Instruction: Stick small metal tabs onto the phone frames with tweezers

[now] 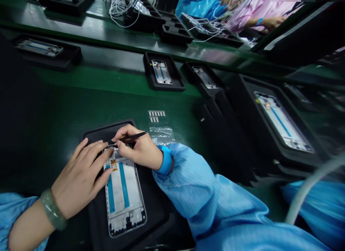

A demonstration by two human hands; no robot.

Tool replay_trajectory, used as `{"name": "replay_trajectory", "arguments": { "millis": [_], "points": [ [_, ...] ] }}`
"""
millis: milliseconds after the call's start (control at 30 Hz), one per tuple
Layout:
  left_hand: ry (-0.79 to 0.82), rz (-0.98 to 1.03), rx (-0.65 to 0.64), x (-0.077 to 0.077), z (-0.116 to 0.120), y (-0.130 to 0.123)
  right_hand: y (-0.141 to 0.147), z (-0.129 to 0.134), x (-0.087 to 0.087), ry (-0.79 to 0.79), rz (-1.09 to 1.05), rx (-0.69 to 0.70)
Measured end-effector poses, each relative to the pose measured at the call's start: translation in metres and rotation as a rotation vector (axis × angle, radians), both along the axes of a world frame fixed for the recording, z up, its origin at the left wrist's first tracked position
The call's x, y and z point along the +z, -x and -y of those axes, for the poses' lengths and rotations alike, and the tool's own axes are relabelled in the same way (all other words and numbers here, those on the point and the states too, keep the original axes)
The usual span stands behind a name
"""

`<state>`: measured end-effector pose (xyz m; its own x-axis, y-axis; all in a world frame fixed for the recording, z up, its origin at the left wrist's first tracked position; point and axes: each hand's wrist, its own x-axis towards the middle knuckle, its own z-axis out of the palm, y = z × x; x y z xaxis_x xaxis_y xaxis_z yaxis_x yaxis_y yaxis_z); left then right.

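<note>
A phone frame (118,193) with two blue adhesive strips lies in a black foam tray (156,215) in front of me. Near its top sits a small orange flex cable (113,165). My left hand (83,168) rests with fingers stretched over the frame's upper left edge, the fingertips touching it. In my right hand (140,148) black tweezers (136,136) are pinched, their tips down at the frame's top edge. What the tips touch is hidden by my fingers. Beyond my right hand, a clear sheet (161,134) carries several small pale stickers (156,113).
More phone frames lie in black trays: one at the far left (39,47), one ahead (161,72), others at the right (283,121). Stacked black trays (226,136) stand right of my arm. Across the bench, co-workers' sleeves (191,4) and white cables (124,6) show. A pale curved tube (309,190) crosses the lower right.
</note>
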<state>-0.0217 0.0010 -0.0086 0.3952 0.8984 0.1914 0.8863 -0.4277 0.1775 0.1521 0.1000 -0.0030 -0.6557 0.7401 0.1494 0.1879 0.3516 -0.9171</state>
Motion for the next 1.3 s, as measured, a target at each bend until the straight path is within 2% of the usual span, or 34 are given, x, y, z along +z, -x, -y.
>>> {"name": "replay_trajectory", "arguments": {
  "millis": [167,233,400,533,1000,1233,1300],
  "points": [
    [0.001,0.023,0.006,-0.0015,-0.0003,0.0006,0.0013,0.0020,0.0016,0.082,-0.030,-0.104],
    [0.007,0.036,0.007,-0.0019,-0.0003,0.0007,0.0009,0.0018,0.0010,0.099,-0.043,-0.097],
    [-0.002,0.044,0.002,-0.0013,-0.0003,0.0003,-0.0001,0.0010,-0.0006,-0.002,0.026,-0.028],
    [-0.012,0.034,-0.004,-0.0009,-0.0002,-0.0002,0.0009,0.0025,0.0009,-0.077,0.026,-0.037],
    [-0.015,0.014,-0.006,-0.0005,0.0000,-0.0011,0.0013,0.0018,0.0006,-0.141,0.037,-0.061],
    [-0.030,0.027,-0.001,0.0002,0.0002,-0.0020,0.0064,0.0042,0.0007,-0.265,0.067,-0.098],
    [-0.028,0.026,-0.003,0.0001,0.0001,-0.0018,0.0074,0.0036,0.0009,-0.254,0.077,-0.104]
  ]
}}
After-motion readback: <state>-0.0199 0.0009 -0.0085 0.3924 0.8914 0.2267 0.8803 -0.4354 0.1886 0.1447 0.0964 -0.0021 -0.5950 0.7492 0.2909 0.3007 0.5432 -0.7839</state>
